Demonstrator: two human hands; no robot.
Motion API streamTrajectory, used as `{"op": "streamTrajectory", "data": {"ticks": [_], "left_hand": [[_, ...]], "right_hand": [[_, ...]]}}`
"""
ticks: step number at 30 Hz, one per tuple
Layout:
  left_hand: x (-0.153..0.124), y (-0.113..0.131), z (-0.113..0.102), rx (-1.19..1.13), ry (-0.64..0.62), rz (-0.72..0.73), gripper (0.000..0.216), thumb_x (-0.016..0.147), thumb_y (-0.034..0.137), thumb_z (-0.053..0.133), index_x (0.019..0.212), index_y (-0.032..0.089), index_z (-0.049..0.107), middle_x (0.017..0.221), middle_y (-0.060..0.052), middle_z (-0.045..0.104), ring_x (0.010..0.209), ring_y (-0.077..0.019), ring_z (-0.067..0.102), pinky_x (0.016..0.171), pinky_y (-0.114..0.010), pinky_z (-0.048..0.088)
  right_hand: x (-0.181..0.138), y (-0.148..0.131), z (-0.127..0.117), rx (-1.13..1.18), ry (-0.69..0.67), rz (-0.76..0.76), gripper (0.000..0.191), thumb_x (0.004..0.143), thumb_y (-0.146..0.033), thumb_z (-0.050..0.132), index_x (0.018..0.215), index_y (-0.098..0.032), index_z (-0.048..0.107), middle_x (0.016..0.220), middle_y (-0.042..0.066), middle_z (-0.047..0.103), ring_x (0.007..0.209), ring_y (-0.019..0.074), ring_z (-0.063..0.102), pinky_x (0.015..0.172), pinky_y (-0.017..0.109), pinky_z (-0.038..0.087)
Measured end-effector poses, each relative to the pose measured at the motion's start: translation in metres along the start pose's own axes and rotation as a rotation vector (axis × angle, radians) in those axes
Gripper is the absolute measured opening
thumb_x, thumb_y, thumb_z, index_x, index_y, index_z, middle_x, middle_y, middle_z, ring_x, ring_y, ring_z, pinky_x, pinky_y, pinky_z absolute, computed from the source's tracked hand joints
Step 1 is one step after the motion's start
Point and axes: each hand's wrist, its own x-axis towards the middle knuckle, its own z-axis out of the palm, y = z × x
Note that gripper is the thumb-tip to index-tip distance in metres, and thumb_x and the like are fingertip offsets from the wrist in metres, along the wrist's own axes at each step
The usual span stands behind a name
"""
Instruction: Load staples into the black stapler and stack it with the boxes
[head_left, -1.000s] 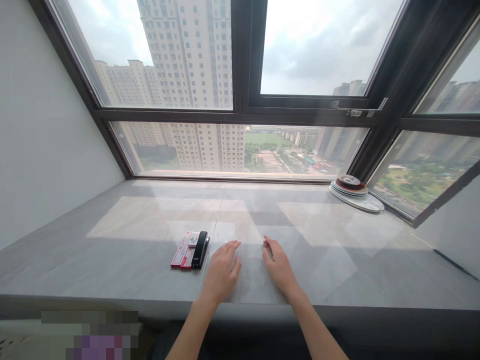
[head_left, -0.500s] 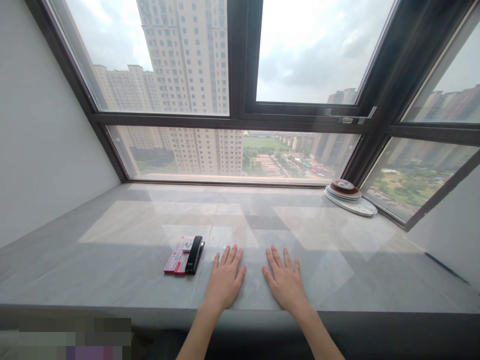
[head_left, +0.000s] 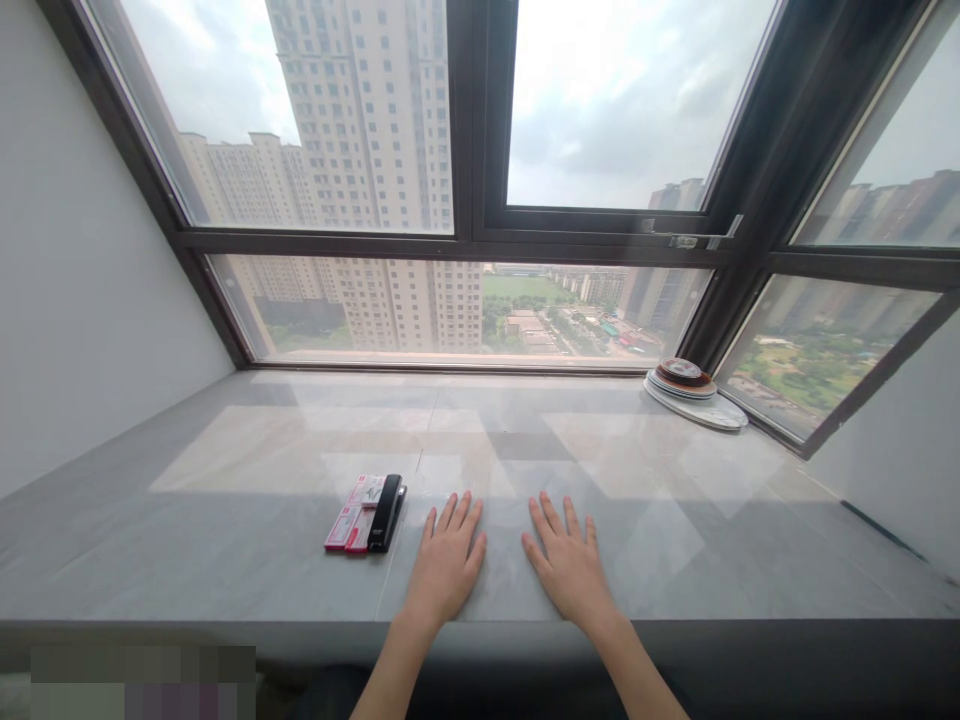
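My left hand [head_left: 447, 562] lies flat, palm down, on the grey stone window ledge [head_left: 225, 500], fingers stretched out and holding nothing. My right hand [head_left: 570, 562] rests the same way beside it, a short gap between them. Just left of my left hand lies a black stapler [head_left: 386, 512], and against its left side sit two red and white staple boxes [head_left: 352, 515]. Neither hand touches them.
A stack of round plates [head_left: 694, 392] sits at the back right corner of the ledge. Dark-framed windows [head_left: 469, 230] run along the back and right. A white wall [head_left: 82, 270] closes the left side. The ledge's front edge is just under my wrists.
Both hands went from curled with fingertips on the ledge to lying flat with fingers spread. The view shifted slightly; the stapler and boxes stayed put.
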Motion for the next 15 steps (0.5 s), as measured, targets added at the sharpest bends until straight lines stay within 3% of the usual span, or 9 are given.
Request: {"op": "streamTrajectory", "data": {"ticks": [15], "left_hand": [[0.0006,-0.0013,-0.0029,-0.005,-0.005,-0.003,0.05,0.104,0.041,0.036,0.154,0.036,0.039,0.165,0.0,0.031,0.154,-0.0253,0.023,0.124,-0.055,0.021]], "right_hand": [[-0.0013,0.0009,0.0037,-0.013,0.032,-0.005,0.061,0.103,-0.056,0.028,0.161,-0.036,0.026,0.168,-0.007,0.017,0.156,0.0349,0.004,0.122,0.06,0.001]]}}
